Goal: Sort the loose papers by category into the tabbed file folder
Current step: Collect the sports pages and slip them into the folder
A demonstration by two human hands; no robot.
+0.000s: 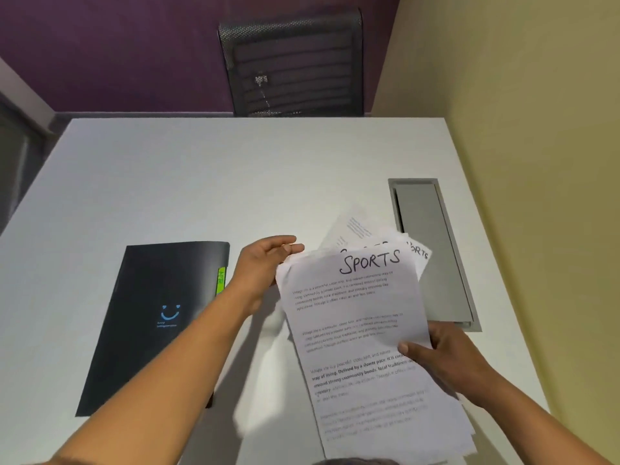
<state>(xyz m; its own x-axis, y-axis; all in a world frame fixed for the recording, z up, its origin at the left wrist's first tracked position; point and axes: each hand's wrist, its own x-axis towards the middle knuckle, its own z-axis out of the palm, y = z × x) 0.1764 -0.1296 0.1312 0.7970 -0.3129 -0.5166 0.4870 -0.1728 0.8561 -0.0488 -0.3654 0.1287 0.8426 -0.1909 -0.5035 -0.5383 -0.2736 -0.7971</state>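
White matte tabletop (pixel 201 182) fills frame centre; upper and left area bare, right edge near yellow wall. Black mesh chair (pixel 292 62) beyond far edge. Grey rectangular cable hatch (pixel 432 256) recessed at right. Black smooth file folder (pixel 157 323) flat lower left, closed, green tab (pixel 221 280) poking from right edge. Thin white papers (pixel 362 330), top sheet headed "SPORTS", fanned at centre right. Left hand (pixel 261 270) pinching stack's upper left edge; right hand (pixel 443 354) gripping right edge, thumb on top.

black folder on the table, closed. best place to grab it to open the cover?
Grip the folder by its right long edge, near the green tab, coming in from the right. It lies flat and closed, and the tab sticks out there, so that is probably the opening side. The left hand is nearest.
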